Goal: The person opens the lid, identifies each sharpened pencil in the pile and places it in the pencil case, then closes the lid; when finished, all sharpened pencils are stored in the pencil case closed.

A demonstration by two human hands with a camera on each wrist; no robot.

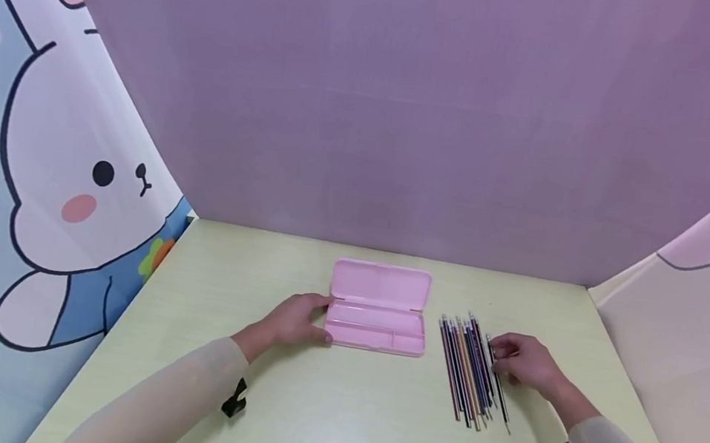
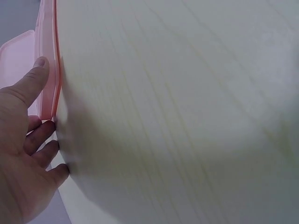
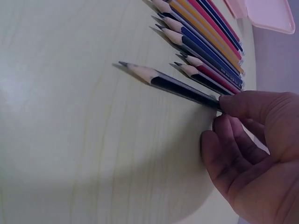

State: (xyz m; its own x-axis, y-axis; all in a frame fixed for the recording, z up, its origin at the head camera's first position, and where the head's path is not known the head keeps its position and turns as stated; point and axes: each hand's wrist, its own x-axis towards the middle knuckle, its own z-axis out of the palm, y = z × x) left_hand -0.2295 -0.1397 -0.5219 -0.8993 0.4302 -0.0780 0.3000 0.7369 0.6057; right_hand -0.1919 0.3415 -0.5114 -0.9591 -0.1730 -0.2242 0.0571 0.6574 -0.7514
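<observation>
An open pink pencil case [image 1: 374,328] lies on the table, its lid [image 1: 380,284] folded back. My left hand [image 1: 300,319] holds its left end. In the left wrist view, the thumb [image 2: 37,77] lies along the case's front wall [image 2: 48,93] and the other fingers stand at its end. To the right of the case lies a row of pencils [image 1: 462,367], tips toward me. At the row's right edge my right hand [image 1: 527,360] pinches a black pencil [image 3: 182,88] between thumb and fingers, near its far end, with the sharpened tip pointing free.
The case's tray has a long rear compartment and a divided front strip [image 1: 363,338]. A purple wall [image 1: 410,109] stands behind the table [image 1: 330,413]. Cartoon-printed side panels [image 1: 78,230] flank it. Black straps [image 1: 235,399] hang at both sleeves.
</observation>
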